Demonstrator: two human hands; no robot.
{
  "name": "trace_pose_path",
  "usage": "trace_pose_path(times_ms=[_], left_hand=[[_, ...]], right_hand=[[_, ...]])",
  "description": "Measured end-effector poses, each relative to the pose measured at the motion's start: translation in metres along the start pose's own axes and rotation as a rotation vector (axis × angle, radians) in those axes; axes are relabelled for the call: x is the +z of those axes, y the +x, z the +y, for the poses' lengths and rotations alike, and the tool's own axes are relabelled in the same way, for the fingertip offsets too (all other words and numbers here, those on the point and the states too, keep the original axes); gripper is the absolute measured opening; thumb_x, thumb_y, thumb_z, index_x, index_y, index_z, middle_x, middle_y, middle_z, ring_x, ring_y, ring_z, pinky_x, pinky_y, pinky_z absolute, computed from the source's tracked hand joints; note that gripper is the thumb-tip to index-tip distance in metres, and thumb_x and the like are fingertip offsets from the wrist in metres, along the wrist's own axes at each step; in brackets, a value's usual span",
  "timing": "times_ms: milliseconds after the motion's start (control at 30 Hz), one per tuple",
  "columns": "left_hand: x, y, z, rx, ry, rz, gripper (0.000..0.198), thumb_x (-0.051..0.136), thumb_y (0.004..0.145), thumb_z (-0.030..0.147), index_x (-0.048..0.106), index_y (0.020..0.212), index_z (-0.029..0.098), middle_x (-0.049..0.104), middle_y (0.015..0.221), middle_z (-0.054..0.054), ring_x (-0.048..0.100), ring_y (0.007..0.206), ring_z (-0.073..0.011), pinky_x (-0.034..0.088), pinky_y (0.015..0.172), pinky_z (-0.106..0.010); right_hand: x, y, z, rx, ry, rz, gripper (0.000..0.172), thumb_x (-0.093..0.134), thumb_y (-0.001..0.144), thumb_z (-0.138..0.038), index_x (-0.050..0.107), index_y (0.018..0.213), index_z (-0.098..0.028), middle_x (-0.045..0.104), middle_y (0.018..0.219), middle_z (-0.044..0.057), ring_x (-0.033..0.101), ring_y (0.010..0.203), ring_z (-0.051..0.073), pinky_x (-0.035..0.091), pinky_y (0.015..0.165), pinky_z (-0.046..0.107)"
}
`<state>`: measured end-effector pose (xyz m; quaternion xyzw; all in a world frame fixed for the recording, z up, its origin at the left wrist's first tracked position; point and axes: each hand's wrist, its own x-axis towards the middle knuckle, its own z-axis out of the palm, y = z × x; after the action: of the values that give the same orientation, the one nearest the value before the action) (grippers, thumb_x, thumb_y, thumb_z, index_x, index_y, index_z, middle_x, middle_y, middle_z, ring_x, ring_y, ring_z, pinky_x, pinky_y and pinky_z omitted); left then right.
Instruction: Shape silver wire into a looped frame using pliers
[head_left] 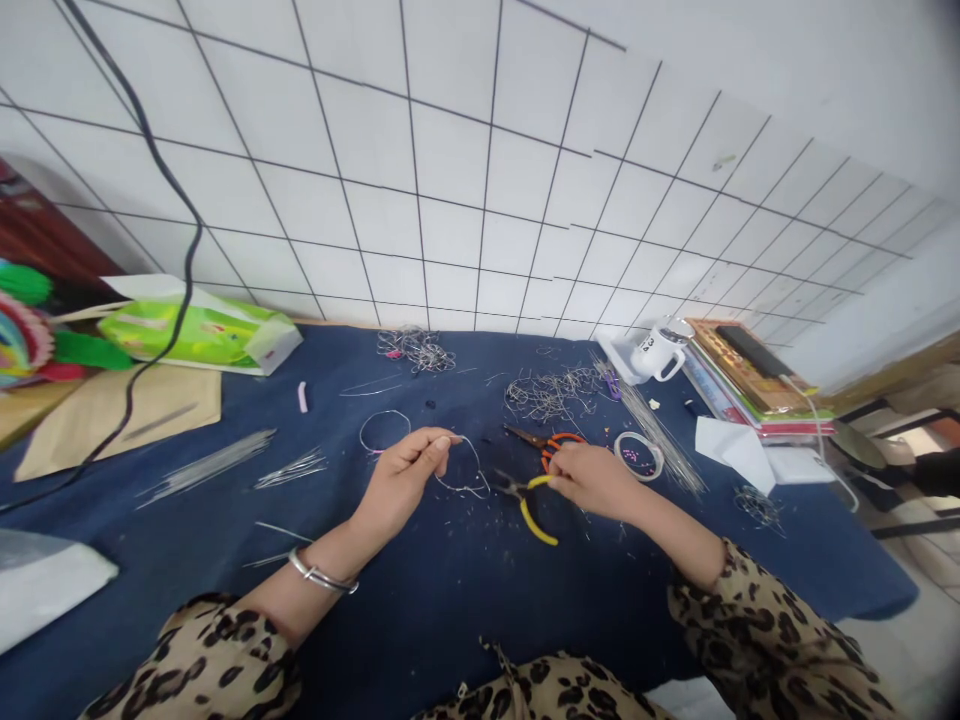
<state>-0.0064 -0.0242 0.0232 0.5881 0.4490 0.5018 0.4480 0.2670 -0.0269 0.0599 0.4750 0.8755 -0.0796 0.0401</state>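
My left hand [409, 470] pinches a thin wire loop [480, 470] between thumb and fingers. The loop is bent and hangs open to the right of the fingertips. My right hand [592, 480] is closed, its fingertips at one handle end of the yellow-handled pliers [538, 515]. The pliers' jaws are spread and point left toward the wire loop. Just beyond the right hand lie orange-handled pliers [534, 437], partly covered by the fingers. A round wire ring [386, 412] with a pink part rests on the cloth behind my left hand.
A dark blue cloth [450, 620] covers the table. Tangled wire [551, 393], straight wires [210, 465] and a clear ring holding small beads [637, 458] lie around. A white mug [660, 350] and stacked books [750, 375] stand right. A black cable [169, 180] hangs at left.
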Motion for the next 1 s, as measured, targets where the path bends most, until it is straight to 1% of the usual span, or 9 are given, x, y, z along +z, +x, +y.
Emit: trace_pose_path(times_ms=[67, 167, 233, 300, 500, 633, 800, 900, 1000], left_hand=[[0.001, -0.001, 0.000, -0.006, -0.005, -0.015, 0.023, 0.048, 0.084, 0.033, 0.063, 0.092, 0.017, 0.051, 0.057, 0.002, 0.048, 0.060, -0.0121, 0.038, 0.068, -0.025], [0.003, -0.001, 0.001, -0.018, -0.013, -0.028, 0.025, 0.048, 0.084, 0.035, 0.063, 0.092, 0.016, 0.051, 0.056, 0.002, 0.048, 0.060, -0.0125, 0.038, 0.067, -0.025], [0.003, -0.002, 0.002, -0.030, -0.011, -0.032, 0.026, 0.048, 0.083, 0.036, 0.063, 0.091, 0.016, 0.050, 0.056, 0.002, 0.048, 0.059, -0.0128, 0.038, 0.064, -0.025], [0.003, -0.003, 0.003, -0.041, -0.001, -0.034, 0.026, 0.049, 0.083, 0.037, 0.062, 0.091, 0.016, 0.050, 0.056, 0.002, 0.047, 0.059, -0.0127, 0.037, 0.063, -0.025], [0.004, -0.003, 0.002, -0.049, -0.008, -0.012, 0.027, 0.048, 0.083, 0.038, 0.062, 0.088, 0.016, 0.047, 0.055, 0.003, 0.044, 0.054, -0.0105, 0.037, 0.057, -0.023], [0.004, -0.003, 0.003, -0.046, -0.001, -0.041, 0.027, 0.048, 0.083, 0.038, 0.062, 0.088, 0.016, 0.046, 0.057, 0.002, 0.043, 0.055, -0.0104, 0.036, 0.055, -0.022], [0.003, -0.004, 0.006, -0.047, 0.009, -0.076, 0.026, 0.047, 0.084, 0.037, 0.061, 0.089, 0.017, 0.045, 0.058, 0.003, 0.042, 0.056, -0.0106, 0.035, 0.055, -0.022], [0.004, -0.005, 0.008, -0.049, 0.017, -0.073, 0.026, 0.047, 0.084, 0.038, 0.061, 0.089, 0.017, 0.045, 0.058, 0.003, 0.042, 0.055, -0.0106, 0.035, 0.054, -0.022], [0.005, -0.005, 0.007, -0.032, 0.046, -0.030, 0.025, 0.047, 0.083, 0.036, 0.061, 0.090, 0.017, 0.045, 0.058, 0.003, 0.042, 0.055, -0.0108, 0.034, 0.054, -0.022]], right_hand=[[-0.001, -0.004, -0.003, -0.032, 0.042, -0.046, 0.022, 0.043, 0.087, -0.033, 0.059, 0.082, -0.020, 0.058, 0.083, 0.003, 0.054, 0.080, 0.015, 0.037, 0.068, 0.024], [0.002, -0.004, -0.001, 0.067, -0.021, 0.041, 0.022, 0.046, 0.085, -0.032, 0.058, 0.098, -0.019, 0.056, 0.098, 0.008, 0.050, 0.094, 0.019, 0.036, 0.079, 0.028], [0.007, -0.001, 0.003, 0.122, -0.089, 0.083, 0.036, 0.053, 0.080, -0.028, 0.051, 0.114, -0.019, 0.053, 0.108, 0.011, 0.046, 0.101, 0.022, 0.034, 0.085, 0.033], [0.011, 0.003, 0.006, 0.123, -0.129, 0.055, 0.048, 0.054, 0.077, -0.021, 0.043, 0.123, -0.019, 0.051, 0.110, 0.012, 0.045, 0.102, 0.024, 0.033, 0.086, 0.034], [0.015, 0.016, 0.007, 0.168, -0.169, -0.016, 0.050, 0.046, 0.074, -0.009, 0.044, 0.122, -0.020, 0.054, 0.096, 0.012, 0.050, 0.091, 0.023, 0.035, 0.079, 0.033], [0.014, 0.016, 0.007, 0.215, -0.109, 0.018, 0.056, 0.047, 0.072, -0.008, 0.041, 0.126, -0.022, 0.051, 0.104, 0.011, 0.051, 0.095, 0.022, 0.038, 0.076, 0.029], [0.005, 0.012, 0.008, 0.192, 0.226, 0.038, 0.045, 0.053, 0.077, -0.029, 0.048, 0.122, -0.028, 0.055, 0.097, 0.006, 0.055, 0.085, 0.019, 0.041, 0.076, 0.031], [0.001, 0.012, 0.004, 0.158, 0.552, 0.033, 0.038, 0.057, 0.076, -0.039, 0.055, 0.112, -0.028, 0.058, 0.091, 0.003, 0.056, 0.081, 0.018, 0.044, 0.074, 0.031], [-0.002, 0.012, -0.006, 0.166, 0.931, -0.056, 0.033, 0.055, 0.077, -0.042, 0.054, 0.105, -0.023, 0.055, 0.076, 0.000, 0.054, 0.065, 0.012, 0.046, 0.063, 0.027]])
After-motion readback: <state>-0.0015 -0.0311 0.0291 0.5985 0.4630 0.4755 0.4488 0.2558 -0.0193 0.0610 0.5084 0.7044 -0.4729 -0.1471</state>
